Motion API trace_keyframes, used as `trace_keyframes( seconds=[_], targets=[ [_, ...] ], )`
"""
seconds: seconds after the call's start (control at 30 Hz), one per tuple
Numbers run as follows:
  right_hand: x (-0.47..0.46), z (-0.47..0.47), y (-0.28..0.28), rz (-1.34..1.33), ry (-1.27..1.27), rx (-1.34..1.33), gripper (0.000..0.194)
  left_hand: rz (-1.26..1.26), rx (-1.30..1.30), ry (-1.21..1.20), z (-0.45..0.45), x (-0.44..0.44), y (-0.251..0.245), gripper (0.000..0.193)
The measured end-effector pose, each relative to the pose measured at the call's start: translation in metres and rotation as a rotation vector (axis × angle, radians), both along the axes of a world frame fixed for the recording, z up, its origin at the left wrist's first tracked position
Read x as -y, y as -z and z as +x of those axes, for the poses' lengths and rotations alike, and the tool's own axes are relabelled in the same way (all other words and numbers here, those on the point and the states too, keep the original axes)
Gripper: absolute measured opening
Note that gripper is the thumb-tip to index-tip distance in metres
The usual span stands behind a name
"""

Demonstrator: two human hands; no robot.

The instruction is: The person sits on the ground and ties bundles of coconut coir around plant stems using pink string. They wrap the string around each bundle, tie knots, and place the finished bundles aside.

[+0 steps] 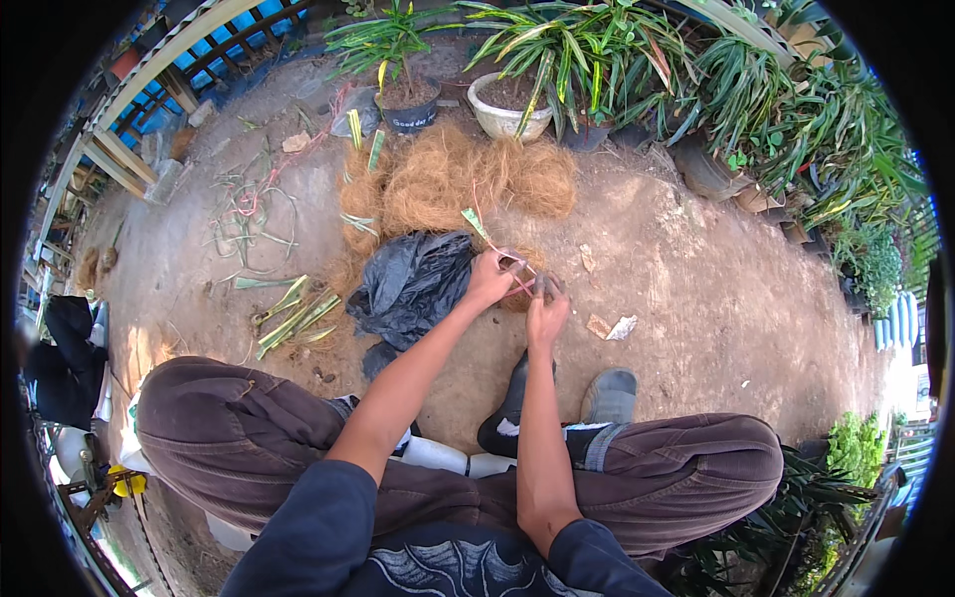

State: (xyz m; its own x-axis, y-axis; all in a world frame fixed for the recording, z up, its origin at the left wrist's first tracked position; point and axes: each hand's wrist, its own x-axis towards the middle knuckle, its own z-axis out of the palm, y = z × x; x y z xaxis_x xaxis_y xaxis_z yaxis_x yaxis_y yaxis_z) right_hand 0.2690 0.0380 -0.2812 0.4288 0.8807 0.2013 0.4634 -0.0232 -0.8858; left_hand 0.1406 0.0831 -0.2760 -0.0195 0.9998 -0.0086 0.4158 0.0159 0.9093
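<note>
Pinkish-red string [520, 286] runs between my two hands, which are close together above the ground. My left hand [491, 279] grips the string, with a green leaf cutting [474, 222] sticking up just beyond it; whether the fingers also hold the cutting is hidden. Slightly lower and to the right, my right hand [548, 307] pinches the string between its fingertips. Brown fibre, partly covered by the hands, shows behind them. A crumpled black plastic bag [410, 287] lies left of my left hand. Beyond it sits a heap of brown coir-like fibre [440, 179].
Striped leaf cuttings [302, 324] lie left of the bag, below tangled strips [250, 213] on the dirt floor. A black pot [410, 116] and a pale pot [507, 116] stand behind the fibre. A grey sandal [610, 395] rests by my foot; plants line the right.
</note>
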Motion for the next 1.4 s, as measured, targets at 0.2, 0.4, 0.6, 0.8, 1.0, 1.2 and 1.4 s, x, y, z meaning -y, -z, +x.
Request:
trace_keyframes(
  seconds=[0.2,0.4,0.6,0.8,1.0,1.2,1.4],
  targets=[
    [0.006,-0.003,-0.007,0.033,0.072,-0.033,0.029,0.233,-0.124,-0.143,0.004,0.002,0.012,0.019],
    [0.011,-0.004,-0.018,-0.193,0.137,-0.125,0.029,0.142,-0.132,-0.221,-0.004,0.003,0.015,0.02],
    [0.01,0.007,0.009,-0.087,0.098,-0.008,0.028,0.401,-0.349,-0.128,-0.005,0.008,0.004,0.021],
    [0.014,0.014,0.021,-0.025,0.013,-0.063,0.026,0.336,-0.239,0.171,-0.017,0.0,-0.008,0.022],
    [0.018,0.01,0.012,-0.04,0.051,-0.078,0.023,0.127,-0.065,0.093,-0.014,0.003,-0.003,0.015],
    [0.017,0.011,0.017,0.002,0.054,-0.09,0.021,0.238,-0.393,0.081,-0.013,-0.001,-0.01,0.019],
    [0.016,0.015,0.018,-0.032,0.067,-0.179,0.018,0.245,-0.326,0.193,-0.013,-0.005,-0.013,0.015]
  ],
)
